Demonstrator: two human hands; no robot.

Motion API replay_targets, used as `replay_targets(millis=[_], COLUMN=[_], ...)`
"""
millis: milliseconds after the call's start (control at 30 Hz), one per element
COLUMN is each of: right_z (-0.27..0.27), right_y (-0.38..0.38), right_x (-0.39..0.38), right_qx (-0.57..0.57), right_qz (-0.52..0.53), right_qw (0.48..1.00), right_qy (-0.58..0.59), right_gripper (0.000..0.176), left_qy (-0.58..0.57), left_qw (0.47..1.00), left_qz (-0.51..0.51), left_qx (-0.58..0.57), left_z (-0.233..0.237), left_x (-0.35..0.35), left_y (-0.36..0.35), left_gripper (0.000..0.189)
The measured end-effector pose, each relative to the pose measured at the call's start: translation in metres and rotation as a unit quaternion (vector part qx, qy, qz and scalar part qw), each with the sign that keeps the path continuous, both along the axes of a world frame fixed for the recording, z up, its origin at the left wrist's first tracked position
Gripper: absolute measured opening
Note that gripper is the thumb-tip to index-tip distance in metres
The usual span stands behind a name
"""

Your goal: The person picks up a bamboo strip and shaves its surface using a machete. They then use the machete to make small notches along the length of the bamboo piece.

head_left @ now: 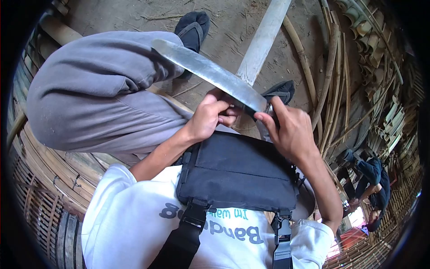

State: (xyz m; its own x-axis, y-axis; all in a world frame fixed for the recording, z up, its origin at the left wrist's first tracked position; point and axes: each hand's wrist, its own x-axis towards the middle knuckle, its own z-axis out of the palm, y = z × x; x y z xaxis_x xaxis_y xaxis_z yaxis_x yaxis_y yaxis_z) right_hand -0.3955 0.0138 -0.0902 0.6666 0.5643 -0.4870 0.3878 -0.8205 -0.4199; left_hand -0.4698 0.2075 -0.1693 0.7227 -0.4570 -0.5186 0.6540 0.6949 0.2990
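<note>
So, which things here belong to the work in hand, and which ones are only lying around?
In hand: knife, gripped by the right hand; left hand curled at the blade's base.
Lying about: bamboo strips, white plank, woven bamboo on the left. Another person works apart.

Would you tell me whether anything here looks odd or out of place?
Nothing is broken or spilled. One oddity: the left hand sits right against the blade of the knife that the right hand grips.
</note>
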Motion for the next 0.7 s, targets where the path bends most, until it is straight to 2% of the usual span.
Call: replay_targets(millis=[67,100,233,333,367,400,467,533,567,600,667,700], right_z=[0.004,0.005,0.000,0.006,0.004,0.000,-0.003,0.005,0.006,0.003,-0.005,-0.002], right_y=[0.001,-0.001,-0.001,0.005,0.001,-0.004,0.003,0.008,0.007,0.000,0.002,0.005], right_x=[-0.011,-0.014,-0.004,-0.018,-0.013,-0.004,-0.007,-0.015,-0.014,-0.006,-0.002,-0.005], right_qx=[0.025,0.012,0.004,0.000,0.006,0.009,0.017,0.003,0.005,0.007,-0.001,-0.006], right_qz=[-0.026,0.002,-0.014,0.011,-0.003,-0.006,-0.029,0.009,-0.001,-0.004,-0.014,-0.017], right_qw=[0.999,1.000,1.000,1.000,1.000,1.000,0.999,1.000,0.999,1.000,1.000,1.000], right_qy=[0.007,0.003,-0.013,-0.002,0.027,-0.002,0.001,0.018,0.039,0.011,0.003,0.009], right_gripper=[0.045,0.045,0.045,0.046,0.046,0.046,0.045,0.045,0.044,0.043,0.042,0.042], left_qy=[0.045,0.036,0.033,0.086,0.037,0.014,-0.011,0.010,0.021,0.030,-0.016,0.002], left_qw=[0.998,0.998,0.999,0.989,0.997,0.998,0.997,0.996,0.997,0.998,0.998,0.997], left_qz=[0.001,-0.012,-0.009,-0.001,-0.009,-0.020,-0.023,-0.024,-0.018,-0.014,-0.018,-0.024], left_qx=[0.035,0.044,0.035,0.119,0.070,0.056,0.069,0.088,0.070,0.051,0.064,0.072], left_z=[0.012,0.009,0.008,0.016,0.008,0.012,0.004,0.009,0.012,0.013,0.004,0.004], left_x=[0.002,-0.001,-0.003,-0.005,-0.007,0.000,0.004,-0.001,-0.004,-0.005,0.005,0.002], left_y=[-0.002,-0.002,-0.003,-0.007,-0.005,-0.005,-0.002,-0.005,-0.006,-0.008,-0.007,-0.006], left_gripper=[0.016,0.017,0.020,0.022,0.021,0.021,0.021,0.019,0.018,0.016,0.017,0.018])
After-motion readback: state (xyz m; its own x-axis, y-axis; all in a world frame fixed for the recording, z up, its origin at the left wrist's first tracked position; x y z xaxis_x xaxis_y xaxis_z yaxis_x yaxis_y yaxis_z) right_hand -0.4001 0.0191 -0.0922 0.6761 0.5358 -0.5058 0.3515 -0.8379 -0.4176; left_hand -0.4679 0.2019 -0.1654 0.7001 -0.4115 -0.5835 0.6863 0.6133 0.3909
